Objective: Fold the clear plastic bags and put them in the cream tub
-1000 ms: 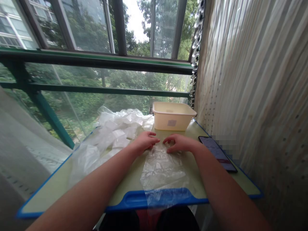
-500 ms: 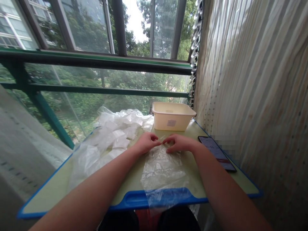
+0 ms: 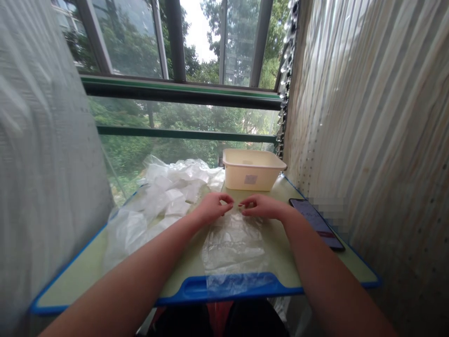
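Note:
A clear, crinkled plastic bag (image 3: 235,248) lies flat down the middle of the table, its near end over the blue front edge. At its far end, my left hand (image 3: 214,206) is closed in a pinch, thumb against fingertips, on the bag's edge. Across a small gap, my right hand (image 3: 261,207) has its fingers curled and pinched at the same end. The thin film between the fingertips is hard to make out. Left of my left hand spreads a loose heap of similar clear plastic bags (image 3: 164,192).
Behind my hands stands a cream plastic tub (image 3: 250,180) with a small label on its front. A phone (image 3: 317,224) lies near the right edge of the pale green table (image 3: 73,288), which has a blue rim. Curtains (image 3: 351,117) hang on both sides, with a window behind.
The bag has slid away from me, and less of it hangs past the front edge. My fingertips have drawn slightly apart. More of the left curtain shows.

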### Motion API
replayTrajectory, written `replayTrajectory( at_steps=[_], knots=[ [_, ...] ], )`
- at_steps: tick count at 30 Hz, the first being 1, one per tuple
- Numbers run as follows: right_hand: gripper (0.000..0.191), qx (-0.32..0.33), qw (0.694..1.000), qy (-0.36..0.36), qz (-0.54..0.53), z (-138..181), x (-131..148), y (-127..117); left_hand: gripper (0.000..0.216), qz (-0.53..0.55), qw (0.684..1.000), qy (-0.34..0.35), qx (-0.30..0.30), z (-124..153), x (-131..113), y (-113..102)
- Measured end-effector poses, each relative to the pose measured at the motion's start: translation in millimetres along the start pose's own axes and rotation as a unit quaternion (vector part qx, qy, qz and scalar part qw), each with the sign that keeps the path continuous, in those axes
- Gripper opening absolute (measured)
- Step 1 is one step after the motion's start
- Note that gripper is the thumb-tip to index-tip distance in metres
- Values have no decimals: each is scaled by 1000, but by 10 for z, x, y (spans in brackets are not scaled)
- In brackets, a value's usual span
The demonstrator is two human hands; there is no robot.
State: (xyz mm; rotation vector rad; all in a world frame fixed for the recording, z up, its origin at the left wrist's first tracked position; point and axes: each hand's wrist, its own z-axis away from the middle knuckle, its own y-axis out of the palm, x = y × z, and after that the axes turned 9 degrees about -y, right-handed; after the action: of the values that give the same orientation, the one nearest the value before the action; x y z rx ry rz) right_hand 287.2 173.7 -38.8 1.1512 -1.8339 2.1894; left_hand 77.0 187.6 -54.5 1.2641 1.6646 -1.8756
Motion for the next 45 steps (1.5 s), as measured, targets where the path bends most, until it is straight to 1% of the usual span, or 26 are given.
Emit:
replayTrajectory(
  at_steps=[4, 8, 10, 13, 16, 17, 18, 20, 22, 23, 24, 27, 29, 34, 39, 41, 43, 45],
  knots=[
    [34, -25, 999, 22, -9, -9, 6, -17, 16, -38, 999, 19, 9, 56, -24, -30],
    [32, -59, 998, 19, -10, -21, 21, -29, 16, -95, 992, 78, 6, 123, -39, -58],
    [31, -71, 997, 14, -7, -24, 27, -29, 18, -118, 987, 102, 31, 171, -66, -90],
    [32, -64, 998, 8, -4, -24, 30, -24, 28, -143, 978, 124, 92, 245, -127, -175],
    [32, -54, 999, 2, 6, -28, 18, -15, 36, -132, 975, 115, 140, 286, -169, -260],
    [31, -58, 998, 3, 22, -34, 7, -10, 36, -127, 977, 107, 138, 287, -171, -275],
    [31, -66, 997, 7, 43, -41, -8, -4, 35, -124, 980, 100, 123, 283, -167, -281],
    [34, -93, 991, 18, 90, -63, -47, 14, 32, -135, 984, 102, 63, 262, -145, -266],
    [43, -119, 985, 30, 125, -87, -89, 38, 30, -165, 978, 124, 16, 234, -116, -229],
    [46, -126, 982, 34, 136, -98, -107, 52, 29, -184, 974, 135, 14, 220, -101, -209],
    [47, -129, 980, 37, 147, -107, -120, 65, 28, -200, 969, 142, 24, 207, -88, -191],
    [38, -128, 977, 36, 167, -124, -135, 96, 27, -230, 960, 144, 66, 177, -52, -157],
    [33, -128, 977, 29, 167, -132, -131, 108, 25, -237, 957, 148, 79, 165, -24, -151],
    [24, -141, 981, 13, 136, -151, -106, 125, 26, -246, 953, 159, 73, 153, 35, -143],
    [16, -155, 987, 3, 51, -159, -54, 127, 27, -238, 957, 150, 72, 147, 40, -132],
    [16, -161, 987, -10, 12, -157, -37, 114, 27, -237, 957, 148, 75, 145, 36, -130],
    [21, -162, 986, -24, -22, -146, -22, 91, 27, -237, 957, 147, 76, 144, 32, -131],
    [28, -157, 983, -42, -83, -123, -8, 63, 27, -236, 957, 149, 78, 145, 30, -131]
  ],
)
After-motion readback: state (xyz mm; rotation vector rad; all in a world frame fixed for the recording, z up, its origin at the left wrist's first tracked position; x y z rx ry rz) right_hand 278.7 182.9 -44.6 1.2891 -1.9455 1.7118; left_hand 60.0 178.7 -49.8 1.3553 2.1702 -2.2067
